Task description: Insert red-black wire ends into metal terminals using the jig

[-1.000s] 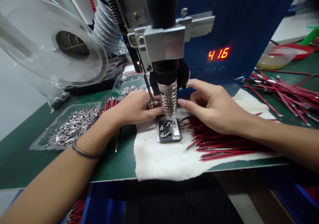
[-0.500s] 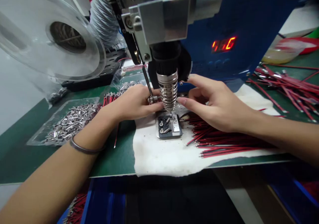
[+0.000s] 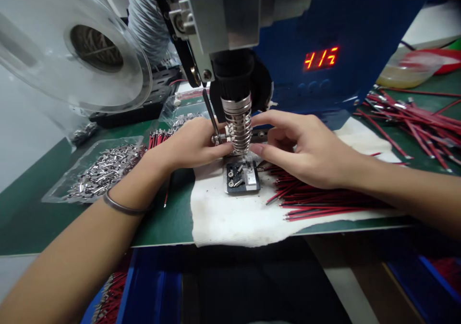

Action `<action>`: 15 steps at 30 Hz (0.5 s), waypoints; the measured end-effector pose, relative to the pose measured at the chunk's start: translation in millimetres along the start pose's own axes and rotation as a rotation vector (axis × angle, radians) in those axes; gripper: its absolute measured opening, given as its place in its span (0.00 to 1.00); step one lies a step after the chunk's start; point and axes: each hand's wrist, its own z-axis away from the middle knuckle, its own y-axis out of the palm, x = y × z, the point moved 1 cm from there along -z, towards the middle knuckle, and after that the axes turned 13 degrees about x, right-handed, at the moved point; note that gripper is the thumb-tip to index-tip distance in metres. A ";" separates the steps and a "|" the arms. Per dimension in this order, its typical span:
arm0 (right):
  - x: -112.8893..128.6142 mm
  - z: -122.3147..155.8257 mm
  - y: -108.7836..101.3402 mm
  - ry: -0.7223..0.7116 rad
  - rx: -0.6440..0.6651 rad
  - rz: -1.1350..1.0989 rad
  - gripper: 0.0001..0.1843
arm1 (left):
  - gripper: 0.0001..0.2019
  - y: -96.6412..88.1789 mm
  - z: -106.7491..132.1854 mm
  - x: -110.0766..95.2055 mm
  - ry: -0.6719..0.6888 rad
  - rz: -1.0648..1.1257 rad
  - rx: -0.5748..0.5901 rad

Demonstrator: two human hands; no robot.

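Note:
My left hand [image 3: 196, 141] reaches in from the left to the perforated metal sleeve [image 3: 239, 124] of the soldering head. Its thumb and forefinger come together behind a thin rod and the sleeve, where anything they hold is hidden. My right hand [image 3: 304, 148] is on the other side, forefinger and thumb apart and both tips close to the sleeve, the other fingers curled. I see nothing held in it. Below the sleeve lies a small dark plate [image 3: 242, 177] with several tiny metal parts. Under my right hand lies a bundle of red and black wires [image 3: 317, 201].
A clear bag of small metal parts [image 3: 108, 168] lies left on the green table [image 3: 169, 228]. The blue machine [image 3: 288, 83] with a red display [image 3: 321, 58] stands behind. A white cloth [image 3: 216, 218] lies under the plate. More red wires [image 3: 418, 122] lie right.
My right forefinger has moved left, nearer the sleeve. My left hand keeps its place there. The view has shifted slightly, and the digits on the display look different.

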 end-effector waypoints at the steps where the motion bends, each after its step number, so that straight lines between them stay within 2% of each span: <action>1: 0.5 0.2 -0.2 -0.004 0.008 0.007 0.19 | 0.18 0.8 -0.3 0.8 0.004 0.012 0.000; 5: 3.5 1.5 -1.3 -0.029 0.068 0.032 0.18 | 0.22 3.5 -1.4 3.2 0.009 0.022 -0.003; 11: 5.8 4.0 -3.0 -0.153 0.225 0.103 0.11 | 0.28 3.6 -3.8 2.4 -0.034 -0.061 -0.011; 15: 5.5 4.8 -3.2 -0.205 0.256 0.145 0.09 | 0.31 4.8 -5.0 4.0 -0.072 -0.090 -0.034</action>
